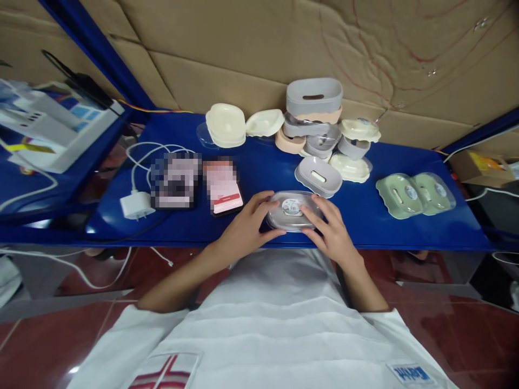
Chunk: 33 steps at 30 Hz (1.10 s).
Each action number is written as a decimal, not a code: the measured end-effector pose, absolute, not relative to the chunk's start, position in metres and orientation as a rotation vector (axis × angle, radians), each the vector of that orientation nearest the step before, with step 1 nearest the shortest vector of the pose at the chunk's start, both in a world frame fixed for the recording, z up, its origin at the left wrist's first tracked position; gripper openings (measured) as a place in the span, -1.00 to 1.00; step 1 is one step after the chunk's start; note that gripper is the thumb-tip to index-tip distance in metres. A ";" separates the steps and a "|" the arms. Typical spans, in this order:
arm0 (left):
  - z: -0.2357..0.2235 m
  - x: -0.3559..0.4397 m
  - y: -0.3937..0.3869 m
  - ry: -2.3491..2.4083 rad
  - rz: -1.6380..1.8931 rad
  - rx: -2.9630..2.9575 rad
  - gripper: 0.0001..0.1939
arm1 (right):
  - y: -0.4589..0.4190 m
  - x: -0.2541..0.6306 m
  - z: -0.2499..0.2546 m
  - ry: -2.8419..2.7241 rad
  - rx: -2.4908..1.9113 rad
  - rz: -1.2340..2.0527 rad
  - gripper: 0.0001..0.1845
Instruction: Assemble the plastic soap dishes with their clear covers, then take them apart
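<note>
A grey soap dish with a clear lid and a round sticker (291,209) rests on the blue shelf (259,167) near its front edge. My left hand (247,227) grips its left side, fingers curled over the rim. My right hand (330,229) holds its right side, fingers lying across the lid. Just behind it sits another grey soap dish (318,176).
A pile of grey, cream and peach soap dishes (320,129) stands at the back. Cream dishes (225,125) lie back left, two green lidded ones (416,193) at right. A phone (222,186), a blurred item (175,181) and a white charger (137,205) with cable lie at left.
</note>
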<state>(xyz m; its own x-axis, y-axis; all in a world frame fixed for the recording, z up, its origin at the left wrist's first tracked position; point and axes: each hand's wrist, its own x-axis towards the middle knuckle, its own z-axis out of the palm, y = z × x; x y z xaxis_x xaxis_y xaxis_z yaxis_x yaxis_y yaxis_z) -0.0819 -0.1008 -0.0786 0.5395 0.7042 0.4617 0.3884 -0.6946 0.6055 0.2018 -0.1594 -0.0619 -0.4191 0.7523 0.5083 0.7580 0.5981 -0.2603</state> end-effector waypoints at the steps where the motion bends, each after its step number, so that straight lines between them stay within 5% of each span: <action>1: -0.079 -0.082 -0.100 0.886 0.978 2.346 -0.32 | -0.159 0.201 -0.062 -2.249 -1.199 0.001 -0.13; 16: -0.076 -0.083 -0.099 0.873 0.902 2.351 -0.33 | -0.163 0.198 -0.067 -2.204 -1.275 0.104 -0.02; 23: -0.067 -0.085 -0.103 0.721 0.838 2.268 -0.06 | -0.163 0.254 -0.043 -2.051 -1.345 -0.255 -0.20; 28: -0.060 -0.086 -0.105 0.671 0.641 2.439 -0.24 | -0.113 0.380 0.012 -1.646 -1.894 -0.571 -0.12; 33: -0.067 -0.085 -0.102 0.625 0.606 2.582 -0.45 | -0.042 0.456 0.030 -1.468 -2.381 -0.381 -0.20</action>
